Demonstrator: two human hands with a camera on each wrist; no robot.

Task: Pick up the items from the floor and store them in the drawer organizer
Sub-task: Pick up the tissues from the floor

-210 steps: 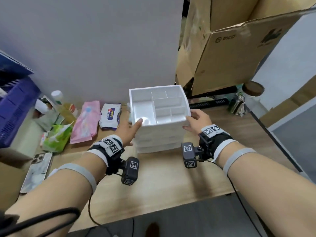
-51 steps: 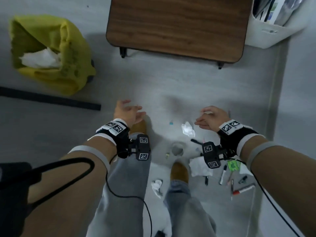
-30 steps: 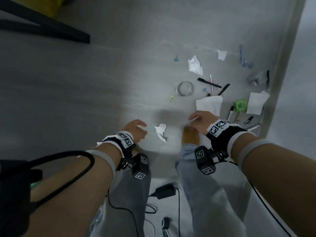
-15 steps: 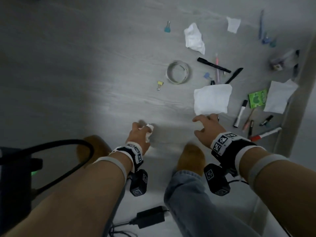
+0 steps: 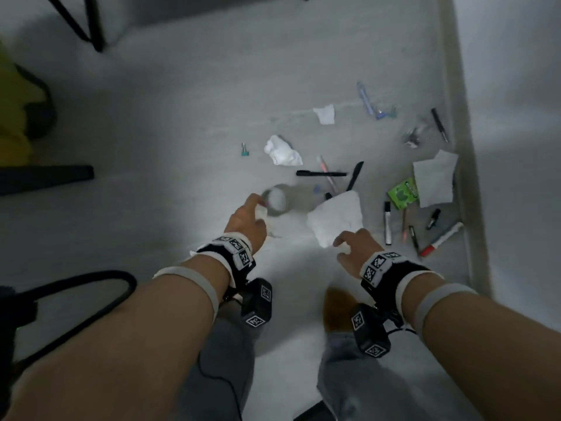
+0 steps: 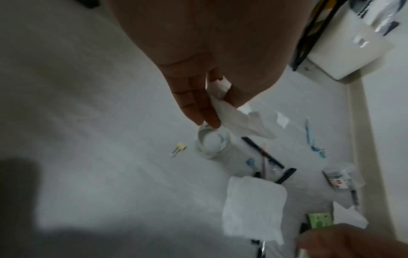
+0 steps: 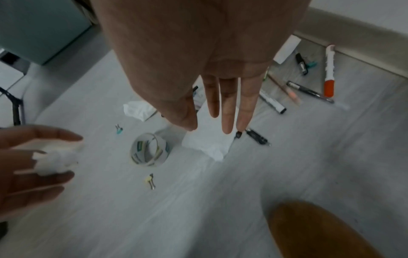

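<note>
On the grey floor lie a tape roll [image 5: 276, 202], a flat white tissue [image 5: 337, 220], pens and markers [image 5: 321, 174] and a yellow binder clip [image 7: 150, 180]. My left hand [image 5: 258, 208] pinches a small crumpled tissue [image 6: 223, 97] between thumb and fingers, and its fingertips are right at the tape roll's [image 6: 212, 141] rim. My right hand [image 5: 343, 241] hovers with straight fingers [image 7: 227, 108] over the near edge of the flat tissue [image 7: 207, 144] and holds nothing. The drawer organizer is out of view.
More litter lies ahead and to the right: a crumpled tissue [image 5: 282, 151], a teal binder clip [image 5: 244, 149], a green packet [image 5: 403, 196], a red-capped marker [image 5: 443, 238]. A skirting board [image 5: 461, 177] bounds the right side. A black bar [image 5: 45, 177] lies at left, and my brown shoe [image 5: 337, 308] is below.
My left hand, still pinching the small tissue, has moved forward to the tape roll. My right hand stays over the flat tissue's near edge. The view has tilted further ahead.
</note>
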